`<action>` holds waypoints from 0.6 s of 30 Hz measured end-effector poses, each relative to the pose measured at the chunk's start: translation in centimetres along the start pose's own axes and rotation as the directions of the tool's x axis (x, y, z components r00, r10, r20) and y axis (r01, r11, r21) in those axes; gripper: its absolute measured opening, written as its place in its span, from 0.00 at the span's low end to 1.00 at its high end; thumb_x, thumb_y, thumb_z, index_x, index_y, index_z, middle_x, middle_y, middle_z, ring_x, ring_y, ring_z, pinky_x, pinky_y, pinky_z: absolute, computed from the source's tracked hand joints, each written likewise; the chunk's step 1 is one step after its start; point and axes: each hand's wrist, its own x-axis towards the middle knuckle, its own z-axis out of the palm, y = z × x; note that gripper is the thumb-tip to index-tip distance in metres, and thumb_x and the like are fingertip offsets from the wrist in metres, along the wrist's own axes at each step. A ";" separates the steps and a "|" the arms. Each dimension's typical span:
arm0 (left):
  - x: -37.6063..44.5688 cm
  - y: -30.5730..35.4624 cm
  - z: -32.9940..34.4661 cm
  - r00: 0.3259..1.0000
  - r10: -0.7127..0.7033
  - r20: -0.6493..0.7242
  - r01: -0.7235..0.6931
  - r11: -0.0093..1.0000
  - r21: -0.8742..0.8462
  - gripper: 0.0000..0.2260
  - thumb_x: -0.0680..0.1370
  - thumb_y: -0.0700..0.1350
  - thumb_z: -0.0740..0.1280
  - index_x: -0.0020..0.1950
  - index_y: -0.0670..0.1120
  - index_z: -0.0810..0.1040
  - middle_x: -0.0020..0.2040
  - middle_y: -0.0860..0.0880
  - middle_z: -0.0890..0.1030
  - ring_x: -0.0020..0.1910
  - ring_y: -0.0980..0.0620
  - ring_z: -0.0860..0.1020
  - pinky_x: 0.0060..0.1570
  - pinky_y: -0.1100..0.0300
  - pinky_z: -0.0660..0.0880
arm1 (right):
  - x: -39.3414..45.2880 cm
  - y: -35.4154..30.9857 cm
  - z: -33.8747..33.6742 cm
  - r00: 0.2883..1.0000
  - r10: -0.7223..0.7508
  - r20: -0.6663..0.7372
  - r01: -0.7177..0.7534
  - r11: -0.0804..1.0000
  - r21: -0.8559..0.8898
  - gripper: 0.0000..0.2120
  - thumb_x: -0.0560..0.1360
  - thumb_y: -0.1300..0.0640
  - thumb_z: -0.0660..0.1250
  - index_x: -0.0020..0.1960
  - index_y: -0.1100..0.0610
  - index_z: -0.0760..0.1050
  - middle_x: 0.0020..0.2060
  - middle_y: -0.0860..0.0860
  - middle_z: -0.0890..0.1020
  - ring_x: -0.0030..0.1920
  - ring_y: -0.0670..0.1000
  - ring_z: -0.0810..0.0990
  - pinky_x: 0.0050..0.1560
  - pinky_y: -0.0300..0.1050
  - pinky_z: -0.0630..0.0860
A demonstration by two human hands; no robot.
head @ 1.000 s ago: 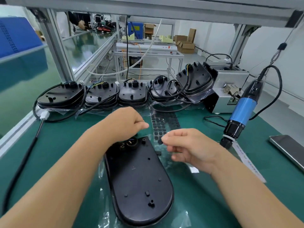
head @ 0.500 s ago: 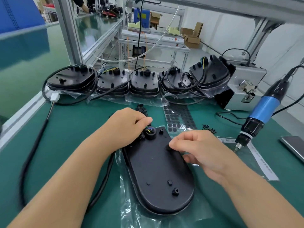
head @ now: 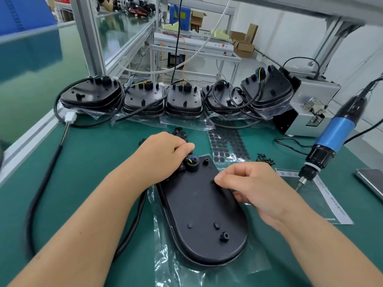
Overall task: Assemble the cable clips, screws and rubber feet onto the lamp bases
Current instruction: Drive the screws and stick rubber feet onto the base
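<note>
On the counter (head: 87, 154) before us lies the base (head: 199, 212). Our left hand (head: 163, 150) grips its 12 o'clock end, fingers curled; our right hand (head: 250, 183) presses curled fingertips on its 3 o'clock edge, whether pinching a foot we cannot tell.

No legible txt anywhere

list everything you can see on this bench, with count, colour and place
lamp base: 1, black, centre on clear plastic
stacked lamp bases: 5 stacks, black, back row
rubber feet sheet: 1, black dots, behind the base
screws: small pile, black, right of the sheet
electric screwdriver: 1, blue and black, right
grey machine: 1, back right
phone: 1, dark, right edge
left hand: grips the base's far end
right hand: fingers curled, on the base
</note>
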 end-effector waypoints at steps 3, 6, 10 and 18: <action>0.0 -0.2 0.1 1.000 -0.005 -0.009 0.005 1.000 -0.004 0.22 0.81 0.54 0.59 0.41 0.35 0.74 0.25 0.52 0.62 0.26 0.55 0.62 0.33 0.62 0.65 | 0.0 0.1 0.1 1.000 -0.027 0.002 0.027 1.000 -0.015 0.13 0.70 0.61 0.74 0.28 0.50 0.81 0.25 0.46 0.76 0.25 0.42 0.68 0.27 0.31 0.67; 0.0 -0.5 0.3 1.000 -0.011 -0.011 0.011 1.000 -0.017 0.22 0.81 0.54 0.59 0.44 0.35 0.77 0.24 0.53 0.62 0.25 0.55 0.62 0.30 0.66 0.64 | 0.0 0.2 0.1 0.997 -0.075 -0.014 0.075 0.997 -0.031 0.12 0.69 0.63 0.73 0.29 0.53 0.82 0.24 0.44 0.77 0.23 0.40 0.70 0.26 0.29 0.66; 0.1 -0.6 0.3 1.000 -0.008 -0.001 0.008 1.000 -0.010 0.21 0.81 0.54 0.58 0.43 0.40 0.80 0.27 0.49 0.66 0.27 0.55 0.63 0.32 0.65 0.65 | -0.1 0.6 0.1 0.983 -0.177 -0.057 0.164 0.970 -0.177 0.08 0.69 0.62 0.74 0.33 0.55 0.82 0.25 0.45 0.80 0.25 0.39 0.73 0.27 0.30 0.68; 0.0 -0.4 0.2 1.000 0.007 0.022 -0.007 1.000 0.012 0.12 0.81 0.55 0.57 0.42 0.52 0.71 0.28 0.48 0.68 0.28 0.55 0.65 0.32 0.64 0.65 | 1.1 0.5 -0.3 0.998 0.007 -0.059 -0.016 0.988 -0.154 0.16 0.65 0.53 0.79 0.47 0.50 0.75 0.39 0.49 0.79 0.32 0.45 0.75 0.29 0.37 0.71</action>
